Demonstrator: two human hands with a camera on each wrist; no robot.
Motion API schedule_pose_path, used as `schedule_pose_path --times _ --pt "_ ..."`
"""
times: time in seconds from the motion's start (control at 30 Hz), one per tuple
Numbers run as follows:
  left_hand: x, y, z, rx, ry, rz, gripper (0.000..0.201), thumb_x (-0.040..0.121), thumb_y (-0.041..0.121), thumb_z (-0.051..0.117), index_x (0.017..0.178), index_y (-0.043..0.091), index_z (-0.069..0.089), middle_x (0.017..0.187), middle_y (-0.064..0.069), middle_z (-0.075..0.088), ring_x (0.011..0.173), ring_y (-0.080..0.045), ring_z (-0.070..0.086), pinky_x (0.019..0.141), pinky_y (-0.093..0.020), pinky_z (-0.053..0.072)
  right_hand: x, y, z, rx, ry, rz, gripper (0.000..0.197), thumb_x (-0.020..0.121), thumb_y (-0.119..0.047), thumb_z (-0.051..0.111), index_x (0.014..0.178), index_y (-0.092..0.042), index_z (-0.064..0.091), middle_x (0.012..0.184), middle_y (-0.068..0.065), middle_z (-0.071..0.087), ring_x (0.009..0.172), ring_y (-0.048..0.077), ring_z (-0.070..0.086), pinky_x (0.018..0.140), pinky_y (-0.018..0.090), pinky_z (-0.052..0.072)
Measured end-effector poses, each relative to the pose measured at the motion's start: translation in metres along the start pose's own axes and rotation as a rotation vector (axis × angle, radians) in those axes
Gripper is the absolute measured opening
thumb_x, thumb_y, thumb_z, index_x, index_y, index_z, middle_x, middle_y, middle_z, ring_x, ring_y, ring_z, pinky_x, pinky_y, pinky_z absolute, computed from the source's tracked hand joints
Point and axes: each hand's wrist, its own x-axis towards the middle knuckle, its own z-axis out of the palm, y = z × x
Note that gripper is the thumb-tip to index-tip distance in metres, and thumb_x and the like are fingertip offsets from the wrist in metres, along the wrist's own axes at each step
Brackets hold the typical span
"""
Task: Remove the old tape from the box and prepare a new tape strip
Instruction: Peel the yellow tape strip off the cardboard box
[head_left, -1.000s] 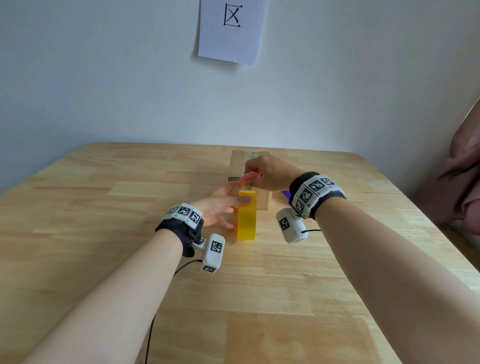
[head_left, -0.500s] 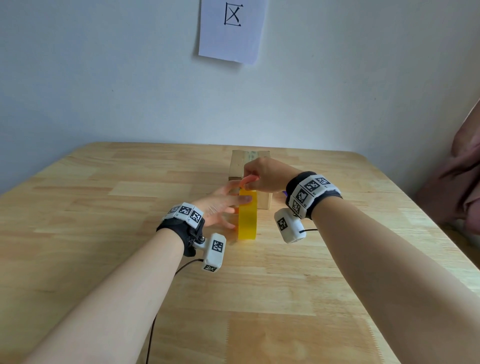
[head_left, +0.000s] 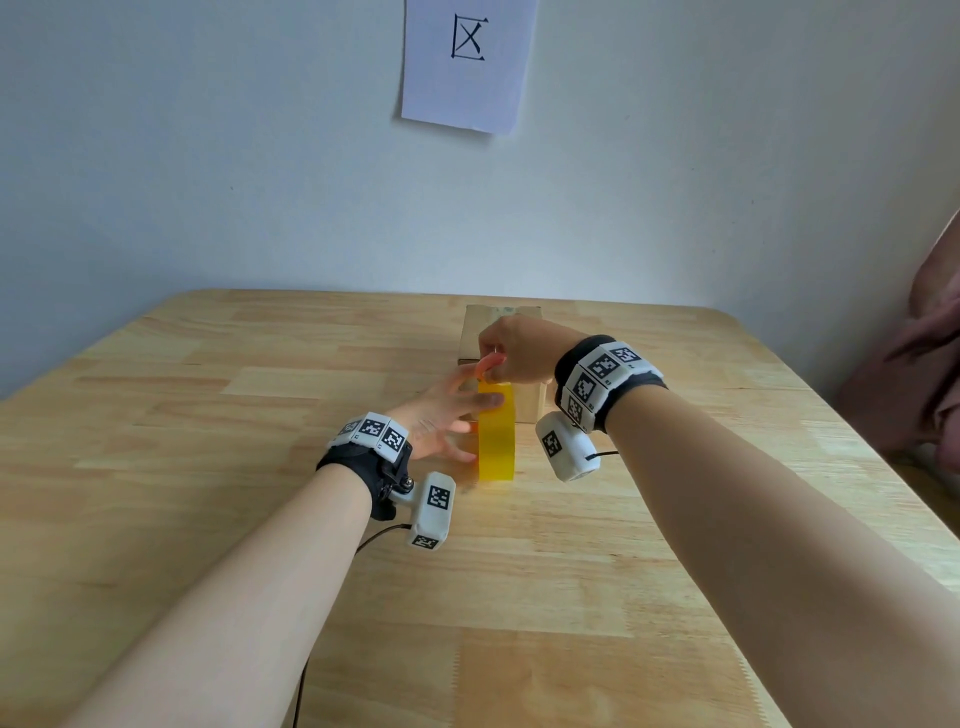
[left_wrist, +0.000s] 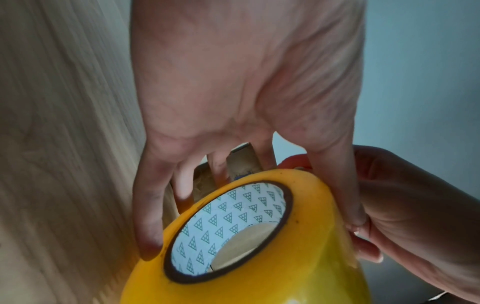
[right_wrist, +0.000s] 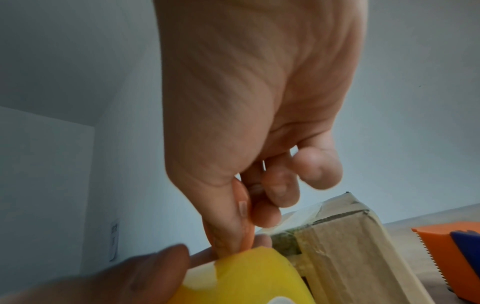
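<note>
Our left hand (head_left: 436, 421) spans the yellow plastic tape roll (head_left: 496, 436), spread fingers round its rim, holding it on edge on the pale wooden table (head_left: 208, 415). Roll axis runs left-right, and the free end lies on top. Our right hand (head_left: 519, 353), the nearer 1, pinches that orange tab (head_left: 485, 364) between thumb and forefinger. We note the brown cardboard box (head_left: 530, 405) just behind.

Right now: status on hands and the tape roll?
Left hand holds tape roll upright on table. Right hand pinches tape end at roll's top; no strip drawn yet. Box close behind roll, nothing blocking.
</note>
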Motion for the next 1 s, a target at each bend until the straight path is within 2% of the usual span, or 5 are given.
schedule_pose_path --times 0.2,0.43,0.67,0.87,1.0 --pt "0.0 0.001 -0.001 -0.016 0.004 -0.02 0.083 0.055 0.036 0.102 0.123 0.063 0.063 0.16 -0.003 0.039 0.14 -0.049 0.044 0.095 -0.073 0.05 0.001 -0.005 -0.003 -0.039 -0.008 0.004 0.009 0.093 -0.022 0.059 0.085 -0.025 0.061 0.079 -0.01 0.055 0.076 0.015 0.059 0.058 0.023 0.042" --pt "0.001 0.008 0.003 0.03 0.01 -0.074 0.101 0.042 0.036 0.105 0.131 0.056 0.061 0.155 -0.006 0.043 0.139 -0.046 0.045 0.094 -0.074 0.049 -0.009 0.003 -0.003 0.003 0.007 0.018 0.008 0.094 -0.025 0.062 0.086 -0.024 0.063 0.089 -0.002 0.064 0.071 0.012 0.058 0.052 0.022 0.04" --pt "0.001 0.007 -0.001 0.039 0.035 -0.087 0.08 0.074 0.028 0.093 0.14 0.049 0.053 0.15 -0.004 0.05 0.132 -0.043 0.05 0.09 -0.068 0.055 -0.017 0.016 -0.003 0.023 0.002 0.04 0.013 0.093 -0.02 0.061 0.081 -0.025 0.061 0.083 -0.007 0.059 0.074 0.014 0.058 0.057 0.022 0.039" --pt "-0.001 0.007 0.001 0.071 -0.01 -0.079 0.098 0.045 0.038 0.104 0.13 0.053 0.057 0.151 -0.005 0.051 0.134 -0.044 0.049 0.081 -0.062 0.061 -0.026 0.026 -0.001 0.022 0.008 0.069 0.017 0.093 -0.017 0.06 0.077 -0.024 0.059 0.079 -0.008 0.056 0.072 0.013 0.055 0.056 0.021 0.038" --pt "-0.001 0.006 0.001 0.067 -0.019 -0.075 0.093 0.043 0.037 0.105 0.121 0.059 0.059 0.155 -0.007 0.047 0.134 -0.045 0.05 0.071 -0.052 0.062 -0.034 0.032 0.0 0.045 -0.001 0.145 0.02 0.093 -0.015 0.057 0.075 -0.025 0.058 0.077 -0.007 0.058 0.063 0.007 0.052 0.052 0.019 0.036"
